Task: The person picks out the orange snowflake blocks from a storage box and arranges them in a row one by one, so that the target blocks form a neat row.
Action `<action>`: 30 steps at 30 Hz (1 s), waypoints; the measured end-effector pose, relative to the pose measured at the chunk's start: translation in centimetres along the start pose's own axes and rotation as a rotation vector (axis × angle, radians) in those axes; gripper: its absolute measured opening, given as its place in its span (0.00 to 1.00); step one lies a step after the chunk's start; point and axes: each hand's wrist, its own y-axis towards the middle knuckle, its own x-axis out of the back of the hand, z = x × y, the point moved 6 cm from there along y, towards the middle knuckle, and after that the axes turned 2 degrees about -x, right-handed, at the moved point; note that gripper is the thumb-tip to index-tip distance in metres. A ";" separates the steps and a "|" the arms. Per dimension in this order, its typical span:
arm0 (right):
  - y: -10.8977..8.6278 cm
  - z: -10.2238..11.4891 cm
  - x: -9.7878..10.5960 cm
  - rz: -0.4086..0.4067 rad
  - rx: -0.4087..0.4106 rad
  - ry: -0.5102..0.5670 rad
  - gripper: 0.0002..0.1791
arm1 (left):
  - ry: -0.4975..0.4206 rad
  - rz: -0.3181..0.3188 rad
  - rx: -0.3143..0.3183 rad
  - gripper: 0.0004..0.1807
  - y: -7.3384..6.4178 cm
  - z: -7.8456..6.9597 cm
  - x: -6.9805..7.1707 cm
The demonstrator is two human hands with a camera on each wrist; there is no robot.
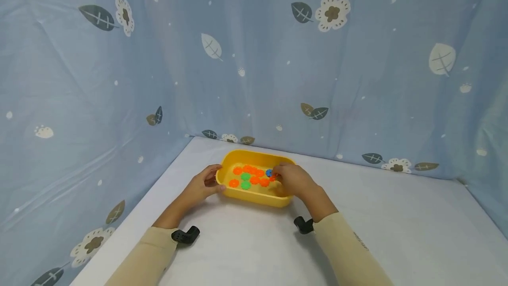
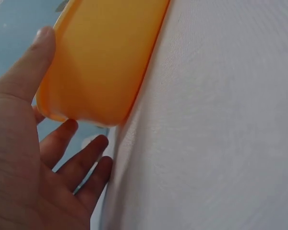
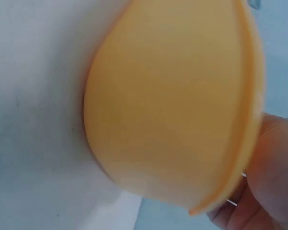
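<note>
A yellow plastic tub (image 1: pixel 254 195) with rounded corners sits on the white cloth. Flat, scalloped pieces lie inside it: several orange pieces (image 1: pixel 255 180), two green pieces (image 1: pixel 245 185) and a blue piece (image 1: pixel 269 173). My left hand (image 1: pixel 202 185) holds the tub's left end, thumb on the near rim and fingers around the end wall. Reaching over the right end, my right hand (image 1: pixel 293 179) has its fingers down in the tub beside the blue piece and an orange one. Its fingertips are partly hidden, so whether they pinch a piece is unclear. The tub's wall (image 3: pixel 168 105) blocks them in the right wrist view.
A white cloth (image 1: pixel 246 246) covers the table. Blue curtains (image 1: pixel 270 69) with leaf and flower prints stand behind it and along its left side. A black wrist mount (image 1: pixel 185 235) is on the left sleeve, another black mount (image 1: pixel 304 225) on the right.
</note>
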 end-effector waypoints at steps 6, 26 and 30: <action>-1.1 -1.6 1.6 -0.094 -0.061 0.181 0.10 | -0.072 -0.008 -0.036 0.41 0.4 0.1 0.0; -6.5 -8.7 1.6 -0.247 -0.280 0.581 0.09 | -0.136 0.008 0.046 0.42 -0.9 -2.4 0.1; -7.7 -10.0 1.5 -0.252 -0.322 0.575 0.08 | -0.116 0.003 0.056 0.41 -0.6 -0.9 -0.1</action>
